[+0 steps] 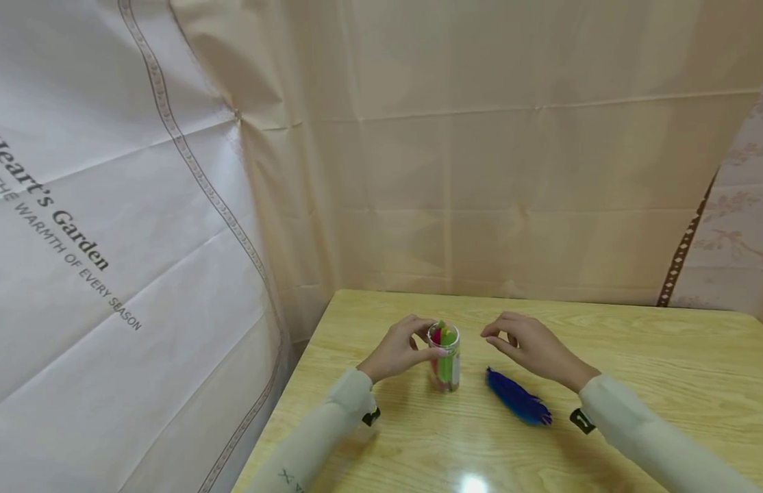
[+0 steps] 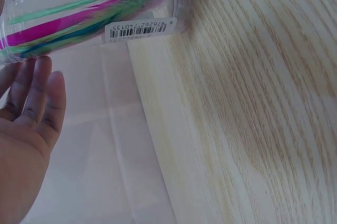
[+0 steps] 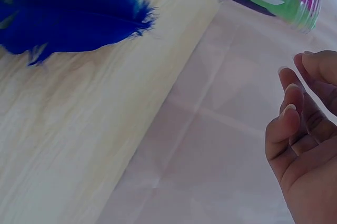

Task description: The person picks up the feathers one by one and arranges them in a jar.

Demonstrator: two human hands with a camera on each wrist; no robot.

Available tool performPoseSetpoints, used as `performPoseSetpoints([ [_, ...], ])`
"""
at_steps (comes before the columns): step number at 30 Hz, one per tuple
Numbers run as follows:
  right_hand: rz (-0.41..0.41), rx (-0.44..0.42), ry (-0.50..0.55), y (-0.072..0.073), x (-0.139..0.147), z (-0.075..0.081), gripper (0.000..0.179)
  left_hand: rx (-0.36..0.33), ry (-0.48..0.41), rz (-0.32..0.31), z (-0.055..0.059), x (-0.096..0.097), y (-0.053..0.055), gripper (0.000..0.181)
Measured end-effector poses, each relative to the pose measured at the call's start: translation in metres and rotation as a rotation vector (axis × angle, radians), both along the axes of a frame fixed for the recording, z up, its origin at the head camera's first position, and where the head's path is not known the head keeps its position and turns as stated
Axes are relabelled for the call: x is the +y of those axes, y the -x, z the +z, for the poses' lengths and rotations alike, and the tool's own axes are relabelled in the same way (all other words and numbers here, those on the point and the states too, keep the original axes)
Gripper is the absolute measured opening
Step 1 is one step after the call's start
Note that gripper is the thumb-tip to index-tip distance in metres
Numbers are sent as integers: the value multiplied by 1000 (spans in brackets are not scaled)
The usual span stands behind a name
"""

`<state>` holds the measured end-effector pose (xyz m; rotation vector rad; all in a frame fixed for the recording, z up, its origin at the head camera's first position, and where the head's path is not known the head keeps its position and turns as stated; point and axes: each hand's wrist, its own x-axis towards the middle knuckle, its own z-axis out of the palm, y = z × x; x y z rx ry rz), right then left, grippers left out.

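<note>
A clear plastic jar [image 1: 446, 373] stands upright on the table, with green, magenta, yellow and dark teal feathers [image 2: 84, 21] inside it. My left hand [image 1: 395, 349] grips it near the mouth, thumb on the near side and fingers behind. To the right of the jar, my right hand [image 1: 532, 348] hovers above the table with its fingers loosely bent and nothing between them. Below that hand, blue feathers [image 1: 518, 398] lie together on the wood, apart from both hands. The right wrist view shows the blue feathers [image 3: 73, 18] and the right hand's fingers [image 3: 284, 129].
The wooden table [image 1: 665, 383] extends to the right, its back edge against a beige hanging cloth [image 1: 443, 171]. On the left hangs a white cloth [image 1: 110, 205] with printed lettering. A barcode label [image 2: 141, 29] is on the jar's side.
</note>
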<state>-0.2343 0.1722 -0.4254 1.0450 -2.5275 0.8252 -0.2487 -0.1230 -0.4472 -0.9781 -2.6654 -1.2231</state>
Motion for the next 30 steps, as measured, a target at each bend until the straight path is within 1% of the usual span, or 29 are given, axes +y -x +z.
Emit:
performPoseSetpoints([
  [12, -64, -34, -13, -7, 24, -17, 13, 9, -5, 1, -1, 0, -1, 57],
  [20, -91, -55, -23, -11, 37, -26, 11, -7, 1, 9, 1, 1, -1, 58],
  [25, -90, -73, -21, -13, 44, -30, 11, -6, 1, 10, 2, 1, 0, 59],
  [30, -93, -82, -28, -16, 50, -39, 12, -18, 4, 13, 0, 0, -1, 59],
])
